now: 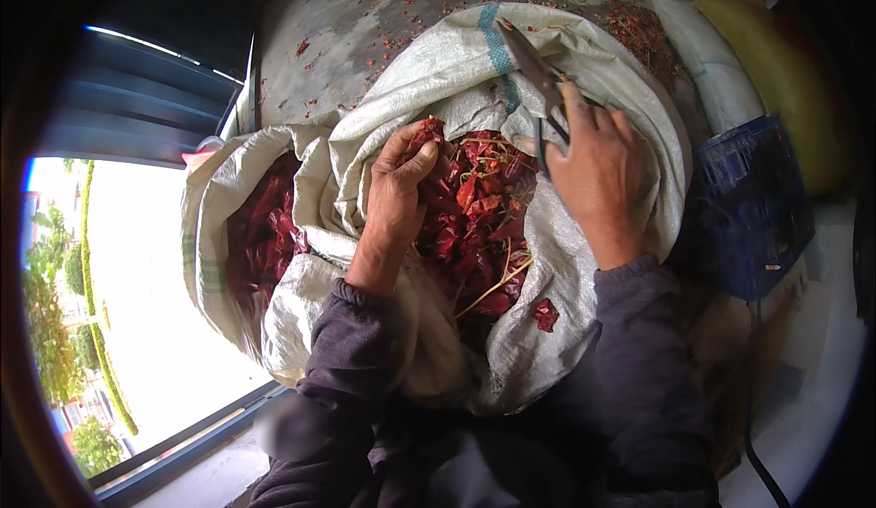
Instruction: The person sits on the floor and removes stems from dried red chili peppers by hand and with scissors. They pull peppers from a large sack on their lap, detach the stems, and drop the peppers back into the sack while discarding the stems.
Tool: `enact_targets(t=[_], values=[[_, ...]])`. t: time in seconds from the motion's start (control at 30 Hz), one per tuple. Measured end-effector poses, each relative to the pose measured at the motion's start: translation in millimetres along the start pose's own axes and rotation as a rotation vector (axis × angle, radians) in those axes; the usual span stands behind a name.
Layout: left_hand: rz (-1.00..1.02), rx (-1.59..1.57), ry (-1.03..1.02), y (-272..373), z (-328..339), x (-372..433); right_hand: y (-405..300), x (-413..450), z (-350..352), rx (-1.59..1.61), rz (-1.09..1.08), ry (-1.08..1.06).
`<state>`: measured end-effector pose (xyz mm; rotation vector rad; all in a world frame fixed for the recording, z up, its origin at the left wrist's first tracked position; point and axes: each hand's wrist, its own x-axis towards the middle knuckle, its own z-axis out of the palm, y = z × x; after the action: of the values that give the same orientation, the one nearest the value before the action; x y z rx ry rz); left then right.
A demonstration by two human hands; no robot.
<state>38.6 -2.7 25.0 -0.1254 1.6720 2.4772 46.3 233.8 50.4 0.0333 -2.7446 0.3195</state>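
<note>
Between the thumb and fingers of my left hand is a dried red chili, its stem end up. My right hand grips a pair of scissors by the dark handles, and the blades point up and to the left, away from me. Both hands are over a white woven sack with its mouth rolled wide. Inside it lie many dried red chilies, mixed with pale stalks and orange-red scraps. One loose chili piece rests on the sack's near right fold.
A second woven sack of dried chilies stands at left, beside a bright doorway. Red scraps litter the concrete floor, with a heap of debris at far right. At right are a blue crate and a yellow sack.
</note>
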Motion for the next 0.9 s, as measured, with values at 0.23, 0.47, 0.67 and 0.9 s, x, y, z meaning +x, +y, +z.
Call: enact_targets(t=[0.23, 0.47, 0.67, 0.9], values=[[-0.01, -0.054, -0.067, 0.4, -13.8, -0.1, 26.1, -2.0, 0.0, -0.228, -0.044, 0.13], [-0.29, 0.142, -0.081, 3.0, 8.5, -11.9, -33.5, -15.0, 26.5, 0.815, -0.244, -0.027], [-0.213, 0.375, -0.293, 6.8, -2.9, -18.0, -34.4, -8.8, 17.4, 0.966, 0.099, -0.13], [-0.023, 1.034, 0.272, 72.5, -86.8, -23.8, -27.5, -32.8, 23.6, 0.764, -0.447, -0.717]])
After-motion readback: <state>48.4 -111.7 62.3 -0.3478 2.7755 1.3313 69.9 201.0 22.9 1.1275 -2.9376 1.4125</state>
